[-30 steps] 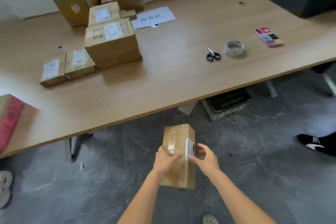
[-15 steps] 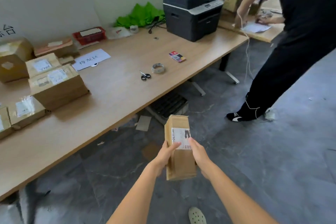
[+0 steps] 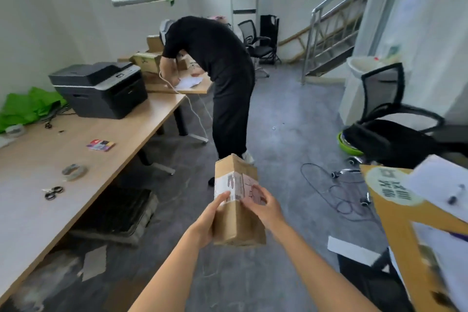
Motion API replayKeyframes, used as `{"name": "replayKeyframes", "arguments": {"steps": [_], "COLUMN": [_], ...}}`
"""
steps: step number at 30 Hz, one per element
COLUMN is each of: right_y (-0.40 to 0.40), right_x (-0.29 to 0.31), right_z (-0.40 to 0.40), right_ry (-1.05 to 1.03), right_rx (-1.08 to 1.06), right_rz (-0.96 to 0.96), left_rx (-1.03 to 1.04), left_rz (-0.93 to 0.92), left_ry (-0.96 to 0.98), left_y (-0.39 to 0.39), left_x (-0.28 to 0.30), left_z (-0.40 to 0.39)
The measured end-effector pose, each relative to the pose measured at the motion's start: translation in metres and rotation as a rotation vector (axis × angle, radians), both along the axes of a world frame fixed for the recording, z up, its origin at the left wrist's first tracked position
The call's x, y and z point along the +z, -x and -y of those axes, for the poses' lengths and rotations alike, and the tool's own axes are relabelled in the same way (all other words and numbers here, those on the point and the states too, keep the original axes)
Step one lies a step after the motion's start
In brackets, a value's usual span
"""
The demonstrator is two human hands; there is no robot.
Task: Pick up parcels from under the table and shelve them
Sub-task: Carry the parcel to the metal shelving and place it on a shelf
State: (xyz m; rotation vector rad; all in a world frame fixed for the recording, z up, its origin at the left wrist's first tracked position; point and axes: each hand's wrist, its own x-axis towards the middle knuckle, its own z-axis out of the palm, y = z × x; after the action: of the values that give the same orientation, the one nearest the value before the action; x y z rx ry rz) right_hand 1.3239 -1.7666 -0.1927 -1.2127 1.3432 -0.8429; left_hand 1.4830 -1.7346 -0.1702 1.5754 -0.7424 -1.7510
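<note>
A brown cardboard parcel (image 3: 234,225) with a white shipping label across its top sits in both my hands, held out in front of me above the grey floor. My left hand (image 3: 211,218) grips its left side. My right hand (image 3: 264,206) grips its right side, fingers over the label. The long wooden table (image 3: 76,164) runs along my left, with a dark flat crate (image 3: 115,213) on the floor beneath it.
A person in black (image 3: 217,78) bends over a far table straight ahead. A printer (image 3: 101,88), tape roll (image 3: 73,172) and scissors (image 3: 53,192) lie on the long table. A black office chair (image 3: 390,121), floor cables (image 3: 336,192) and a yellow board (image 3: 410,230) with papers crowd the right.
My view has swung right, from the table with its stacked boxes to the open room. The parcel stays gripped in both hands and is now raised a little higher.
</note>
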Motion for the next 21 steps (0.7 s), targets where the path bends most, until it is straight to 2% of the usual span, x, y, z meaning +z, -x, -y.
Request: {"name": "replayKeyframes", "arguments": {"steps": [7,10,17,21], "right_y": [0.207,0.297,0.489,0.580], "right_x": [0.038,0.049,0.072,0.075], "right_z": [-0.029,-0.059,-0.168,-0.242], "right_ry": [0.115,0.195,0.252,0.281], "right_rx": [-0.310,-0.404,-0.659,-0.829], "right_rz": [0.170,0.205,0.109,0.011], "left_rx": [-0.340,-0.472,-0.698,-0.838], "left_rz": [0.000,-0.014,-0.057,-0.056], "left_ry": [0.088,0.184,0.398,0.416], "left_y": [0.202,0.295,0.514,0.631], "left_x": [0.044,0.053,0.067,0.068], "left_z": [0.012,0.008,-0.041,-0.087]}}
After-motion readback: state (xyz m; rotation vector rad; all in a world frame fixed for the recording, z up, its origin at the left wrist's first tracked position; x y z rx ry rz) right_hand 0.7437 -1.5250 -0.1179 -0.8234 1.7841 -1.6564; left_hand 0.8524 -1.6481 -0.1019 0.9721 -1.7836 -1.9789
